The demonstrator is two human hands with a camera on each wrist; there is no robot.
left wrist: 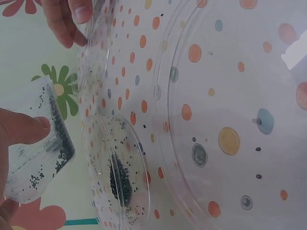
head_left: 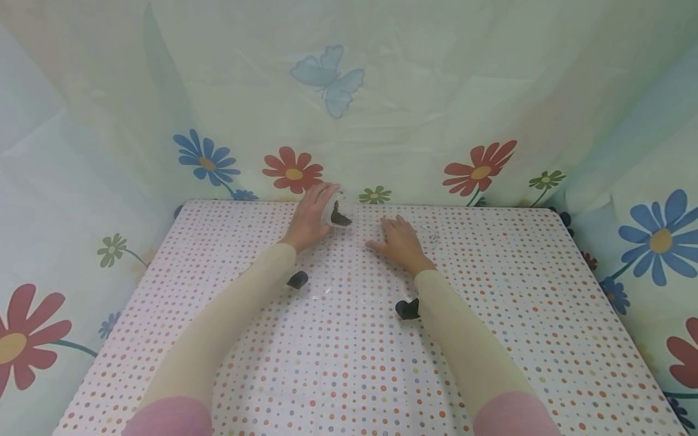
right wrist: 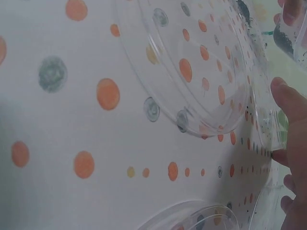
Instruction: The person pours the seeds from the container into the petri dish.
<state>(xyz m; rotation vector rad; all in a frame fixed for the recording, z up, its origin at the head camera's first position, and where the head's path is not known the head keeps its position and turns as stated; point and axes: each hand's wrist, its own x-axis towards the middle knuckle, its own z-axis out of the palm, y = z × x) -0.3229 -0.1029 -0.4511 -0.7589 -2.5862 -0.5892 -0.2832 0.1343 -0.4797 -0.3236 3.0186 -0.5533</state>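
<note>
My left hand grips a small clear plastic bag near the table's back edge, thumb across its face. Tiny dark granules lie in the bag, mostly along one side. Close to the bag is a shallow clear dish with a heap of dark granules and scattered ones around it. My right hand reaches low over the table, its fingertips touching the rim of another clear dish. The right wrist view shows the thumb and a finger at that rim; the other fingers are partly cut off.
A larger-looking clear dish lies nearer my body, and another clear dish shows at the right wrist view's lower edge. Stray granules dot the polka-dot tablecloth. A flowered sheet hangs behind the table.
</note>
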